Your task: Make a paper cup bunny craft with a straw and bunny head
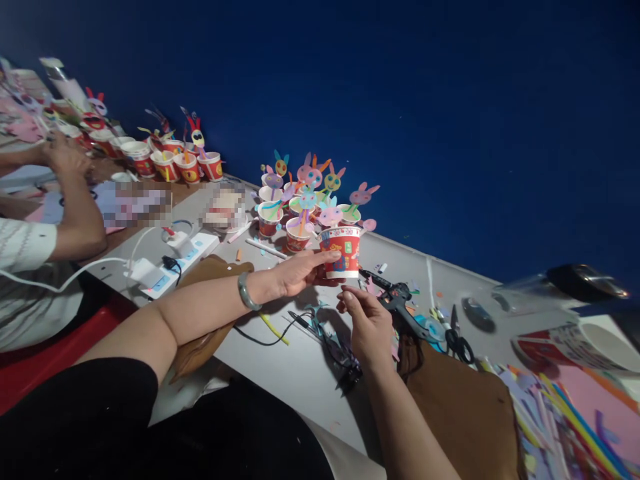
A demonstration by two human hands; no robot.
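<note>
My left hand (313,270) grips a red printed paper cup (343,253) by its side and holds it up over the table (280,373). A pale pink rabbit-eared paper figure (331,213) shows at the cup's rim. Just below and right of the cup, apart from it, is my right hand (371,323). Its fingers are curled in toward the thumb, and whether anything small is between them cannot be made out. A black glue gun (400,303) lies behind the right hand. Finished-looking cups with paper animal figures (299,235) stand behind the held cup.
Black scissors (457,343), a tipped paper cup (560,343), a clear bottle (530,293) and coloured strips (575,420) lie at right. A brown cloth (460,413) covers the near edge. At left are a power strip (183,263), more cups (187,168) and another person's arm (80,207).
</note>
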